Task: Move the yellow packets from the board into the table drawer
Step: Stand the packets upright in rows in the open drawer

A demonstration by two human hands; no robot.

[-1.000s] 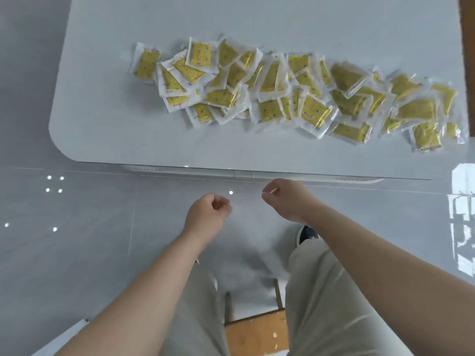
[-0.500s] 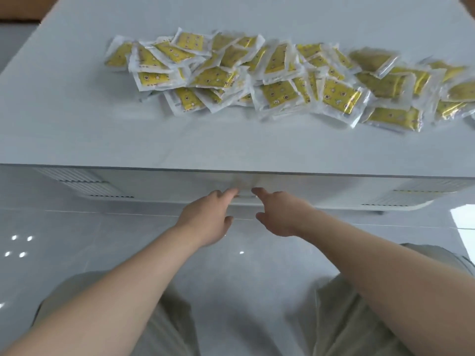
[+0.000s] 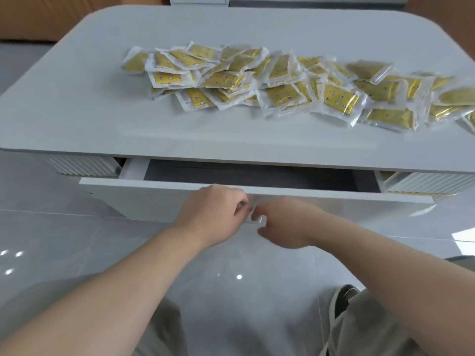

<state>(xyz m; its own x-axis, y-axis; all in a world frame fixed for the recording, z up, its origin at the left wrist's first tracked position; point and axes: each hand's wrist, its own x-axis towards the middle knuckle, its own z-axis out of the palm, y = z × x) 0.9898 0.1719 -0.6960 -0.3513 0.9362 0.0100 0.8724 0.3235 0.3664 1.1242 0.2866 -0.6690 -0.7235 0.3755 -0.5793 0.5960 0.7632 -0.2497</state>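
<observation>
Several yellow packets (image 3: 280, 80) in clear wrappers lie in a long heap across the white table top (image 3: 102, 119). Under the top's near edge the white drawer (image 3: 144, 199) is pulled partly out, and a strip of its dark inside (image 3: 257, 176) shows. My left hand (image 3: 213, 214) and my right hand (image 3: 285, 222) are side by side at the middle of the drawer front. Their fingers curl around a small handle there, which the hands mostly hide.
Ribbed white panels (image 3: 79, 165) flank the drawer on both sides. Glossy grey floor tiles (image 3: 51, 240) lie below. My knees in beige trousers (image 3: 359, 327) and one shoe show at the bottom. White furniture stands behind the table's far edge.
Both hands reached from loose fists up to the drawer front and took its handle. The drawer went from closed to partly open. My view dropped lower and closer.
</observation>
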